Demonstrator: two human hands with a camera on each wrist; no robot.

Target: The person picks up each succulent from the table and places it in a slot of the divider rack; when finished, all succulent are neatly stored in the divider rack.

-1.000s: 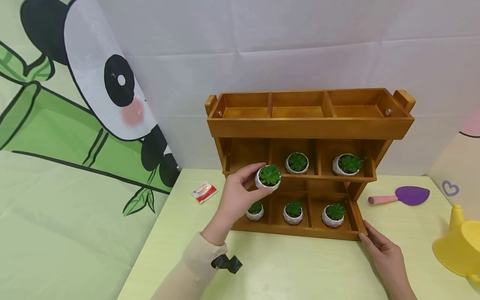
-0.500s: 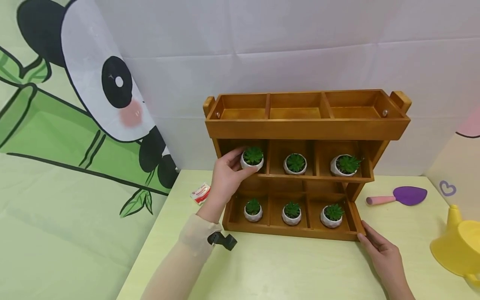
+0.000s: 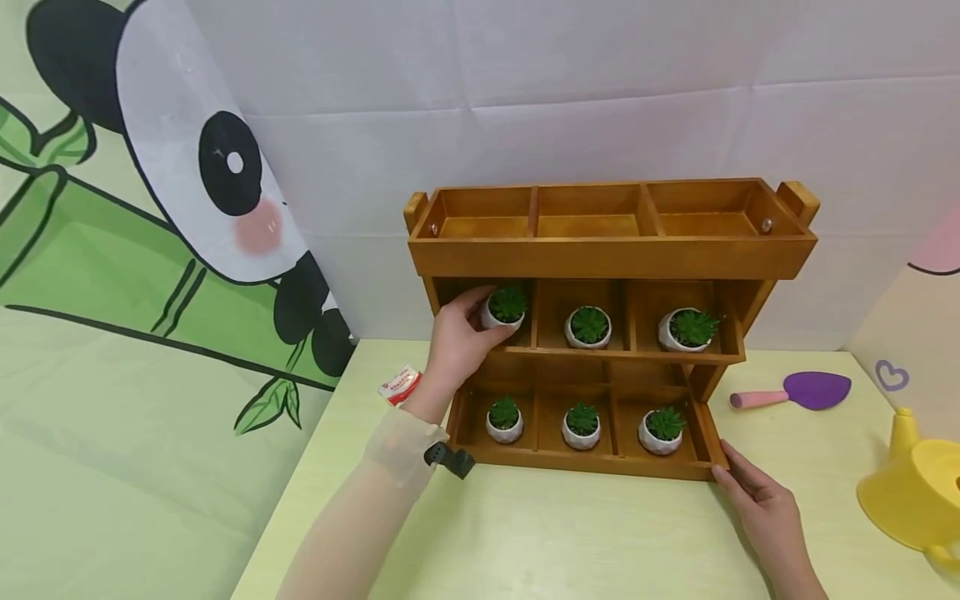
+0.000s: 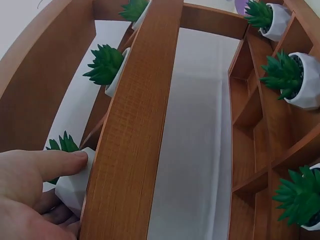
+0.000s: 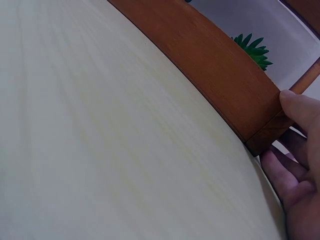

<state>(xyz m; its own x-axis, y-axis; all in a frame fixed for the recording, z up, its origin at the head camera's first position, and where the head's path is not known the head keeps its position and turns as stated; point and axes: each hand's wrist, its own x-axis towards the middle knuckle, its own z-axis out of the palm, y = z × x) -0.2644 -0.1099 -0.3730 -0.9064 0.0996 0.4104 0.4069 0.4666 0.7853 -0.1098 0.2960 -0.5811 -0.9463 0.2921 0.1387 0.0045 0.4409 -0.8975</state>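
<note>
My left hand point(image 3: 462, 337) grips a small potted succulent point(image 3: 507, 307) in a white faceted pot, within the left compartment of the middle shelf. In the left wrist view, thumb and fingers are around that pot point(image 4: 75, 186), behind the shelf's front board point(image 4: 135, 125). Two more succulents stand in the middle point(image 3: 588, 326) and right point(image 3: 687, 329) compartments of this tier. My right hand point(image 3: 765, 508) holds the front right corner of the wooden shelf point(image 3: 585, 465) at its bottom tier. In the right wrist view the thumb lies on the corner's top edge.
Three potted succulents stand in the bottom tier, one per compartment, including the middle one point(image 3: 581, 426). The top tier point(image 3: 592, 227) has three compartments. A purple trowel point(image 3: 816, 391) and a yellow watering can point(image 3: 911, 492) are at right; a red-and-white packet point(image 3: 401, 386) lies at left.
My left hand has carried the succulent from in front of the shelf up and left, into the middle tier's left compartment. My right hand has stayed at the shelf corner.
</note>
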